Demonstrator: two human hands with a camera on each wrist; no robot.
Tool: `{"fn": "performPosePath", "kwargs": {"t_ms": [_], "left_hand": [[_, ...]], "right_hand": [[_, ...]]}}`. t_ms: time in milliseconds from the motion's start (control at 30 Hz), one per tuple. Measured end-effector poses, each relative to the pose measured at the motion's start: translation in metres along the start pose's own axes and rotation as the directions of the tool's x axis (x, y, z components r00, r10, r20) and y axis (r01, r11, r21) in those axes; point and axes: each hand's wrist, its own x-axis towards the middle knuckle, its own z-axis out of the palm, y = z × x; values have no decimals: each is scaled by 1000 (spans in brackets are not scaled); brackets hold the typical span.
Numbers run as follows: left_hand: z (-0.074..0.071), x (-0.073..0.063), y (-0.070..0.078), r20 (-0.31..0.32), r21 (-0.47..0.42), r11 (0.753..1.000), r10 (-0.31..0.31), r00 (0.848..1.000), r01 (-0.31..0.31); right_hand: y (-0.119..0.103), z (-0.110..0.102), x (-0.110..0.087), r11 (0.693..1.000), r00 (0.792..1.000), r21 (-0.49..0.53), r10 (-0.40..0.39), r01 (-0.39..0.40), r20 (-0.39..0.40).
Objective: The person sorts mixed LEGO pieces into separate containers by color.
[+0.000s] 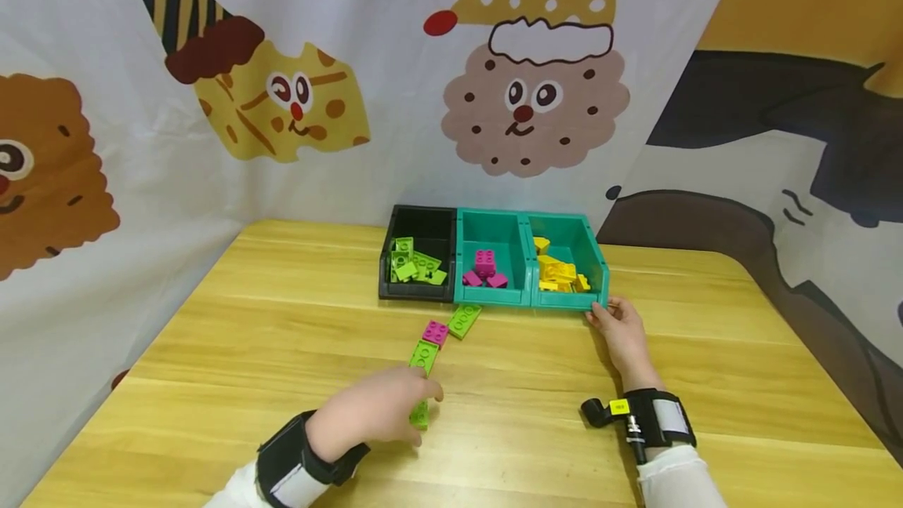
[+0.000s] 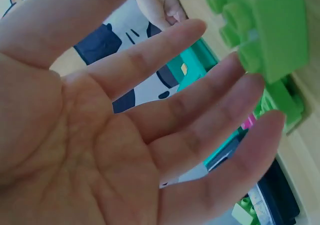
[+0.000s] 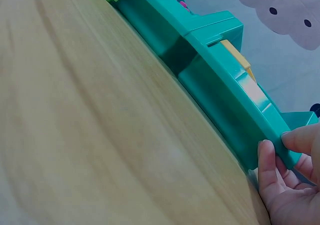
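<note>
My left hand hovers over the near end of a line of toy bricks, fingers spread and nearly straight. In the left wrist view the fingertips lie close to a green brick; whether they touch it I cannot tell. Part of a green brick shows below that hand. Farther along the line come another green brick, a pink brick and a green brick by the bins. My right hand pinches the front right corner of the teal bin with yellow bricks.
Three joined bins stand at the table's back: a black bin with green bricks, a teal bin with pink bricks, and the yellow-brick one. Behind them hangs a printed cloth. The wooden table extends to both sides.
</note>
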Motion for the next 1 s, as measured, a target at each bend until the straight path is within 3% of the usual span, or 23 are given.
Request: {"fn": "performPosePath", "kwargs": {"t_ms": [400, 800, 1000], "left_hand": [[5, 3, 4, -10, 74, 997, 25, 1000, -24], [13, 9, 0, -29, 49, 998, 35, 999, -33], [6, 8, 0, -101, 43, 998, 49, 994, -45]], "right_hand": [[0, -1, 1, 1000, 1000, 12, 14, -14, -16], [-1, 0, 0, 1000, 1000, -4, 7, -7, -19], [-1, 0, -1, 1000, 1000, 0, 0, 0, -13]]}}
